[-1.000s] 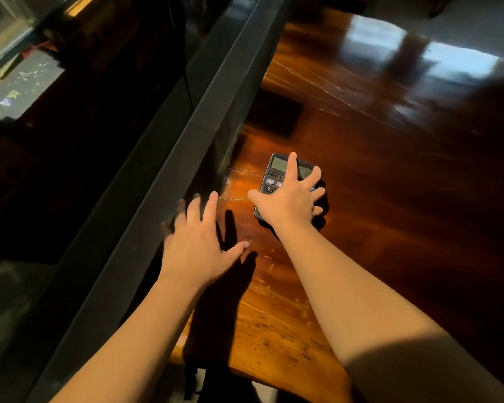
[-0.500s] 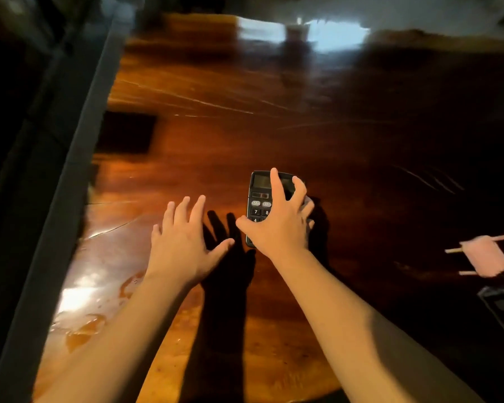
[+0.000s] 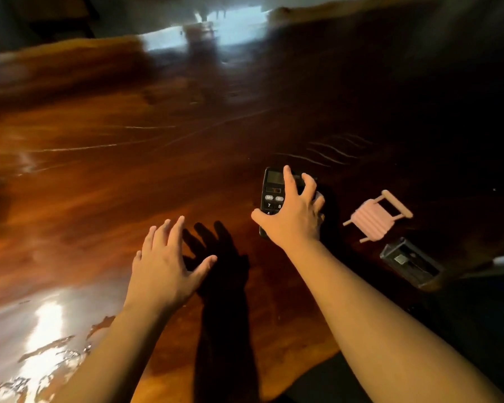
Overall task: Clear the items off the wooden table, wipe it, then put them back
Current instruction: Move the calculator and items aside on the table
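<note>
Head view: near to far
left hand (image 3: 163, 269): lower centre, fingers spread, holding nothing, above wooden table (image 3: 99, 184)
right hand (image 3: 294, 216): fingers splayed over calculator (image 3: 269, 196), thumb at its left edge; grip unclear
calculator: centre-right, flat on table
right of it: pink mini chair (image 3: 373, 218), dark box (image 3: 409, 261)

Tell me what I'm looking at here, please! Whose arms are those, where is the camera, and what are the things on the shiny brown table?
The camera sits on a person's head and looks down, so you see their own two bare arms, and there is no robot. The shiny wooden table is under them. The right hand is spread over a black calculator, with fingers curled around its edges. The left hand is open and holds nothing; whether it touches the wood is hard to tell. To the right lie a tiny pink toy chair, tipped over, and a small dark boxy thing that is too dim to name.
</note>
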Demonstrator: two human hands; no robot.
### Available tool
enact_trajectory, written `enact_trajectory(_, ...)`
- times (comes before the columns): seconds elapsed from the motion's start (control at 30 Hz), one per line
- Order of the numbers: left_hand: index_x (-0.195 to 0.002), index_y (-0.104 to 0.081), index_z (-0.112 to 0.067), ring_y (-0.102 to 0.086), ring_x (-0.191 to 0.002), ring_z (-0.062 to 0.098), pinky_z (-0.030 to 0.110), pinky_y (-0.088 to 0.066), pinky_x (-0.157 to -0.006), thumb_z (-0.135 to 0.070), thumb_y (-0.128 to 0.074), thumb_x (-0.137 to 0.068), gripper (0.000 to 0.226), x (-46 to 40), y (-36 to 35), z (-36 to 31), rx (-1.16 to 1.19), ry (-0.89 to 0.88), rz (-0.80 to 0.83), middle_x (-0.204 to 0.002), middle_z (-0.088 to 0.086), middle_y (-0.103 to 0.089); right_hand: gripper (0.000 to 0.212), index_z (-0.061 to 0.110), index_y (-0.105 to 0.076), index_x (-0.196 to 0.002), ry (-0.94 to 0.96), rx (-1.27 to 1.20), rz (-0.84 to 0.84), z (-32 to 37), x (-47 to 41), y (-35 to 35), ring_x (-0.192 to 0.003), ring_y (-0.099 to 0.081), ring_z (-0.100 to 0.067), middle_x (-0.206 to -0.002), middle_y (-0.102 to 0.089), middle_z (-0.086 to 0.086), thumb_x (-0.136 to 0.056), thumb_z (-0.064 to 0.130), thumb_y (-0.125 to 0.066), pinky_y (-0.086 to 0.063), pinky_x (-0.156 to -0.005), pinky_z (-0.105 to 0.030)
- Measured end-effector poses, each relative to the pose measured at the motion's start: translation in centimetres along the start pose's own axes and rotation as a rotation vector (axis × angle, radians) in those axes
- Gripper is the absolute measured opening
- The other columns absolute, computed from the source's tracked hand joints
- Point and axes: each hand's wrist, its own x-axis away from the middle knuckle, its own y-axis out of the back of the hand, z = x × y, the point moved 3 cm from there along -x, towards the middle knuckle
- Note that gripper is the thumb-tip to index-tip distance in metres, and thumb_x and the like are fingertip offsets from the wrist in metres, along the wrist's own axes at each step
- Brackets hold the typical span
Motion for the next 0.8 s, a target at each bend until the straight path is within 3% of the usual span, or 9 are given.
enact_trajectory(0.33, -0.159, -0.017, -0.025, -0.017, -0.153, 0.033, 0.058, -0.032, -0.116, -0.081, -0.049, -0.076, 0.105, -0.4, -1.5, -2.9, -0.017, 0.055, 0.028, -0.165, 0.009, -0.025, 0.112, 0.038, -0.01, -0.156, -0.116, 0.03, 0.019, -7.1, -7.1, 0.6, -0.142, -0.019, -0.049, -0.16, -0.011, -0.007, -0.069, 0.065, -0.074, -0.041, -0.103, -0.065)
enact_trajectory(0.63, -0.159, -0.017, -0.023, -0.016, -0.153, 0.032, 0.056, -0.029, -0.119, -0.083, -0.041, -0.073, 0.108, 1.2, -2.2, -3.2, -0.013, 0.098, 0.057, -0.166, 0.009, -0.023, 0.112, 0.037, -0.007, -0.155, -0.074, 0.083, 0.043, -9.2, -7.5, -1.2, -0.142, -0.021, -0.05, -0.159, -0.015, -0.009, -0.07, 0.067, -0.073, -0.045, -0.099, -0.066)
enact_trajectory(0.8, -0.159, -0.016, -0.025, -0.02, -0.152, 0.031, 0.057, -0.034, -0.116, -0.077, -0.052, -0.08, 0.101, 3.3, -1.9, -3.1, 0.025, 0.108, 0.057, -0.166, 0.007, -0.024, 0.12, 0.033, 0.001, -0.158, -0.085, 0.069, 0.131, -9.1, -6.6, -0.6, -0.15, 0.001, -0.052, -0.168, 0.001, -0.012, -0.071, 0.076, -0.07, -0.022, -0.112, -0.074)
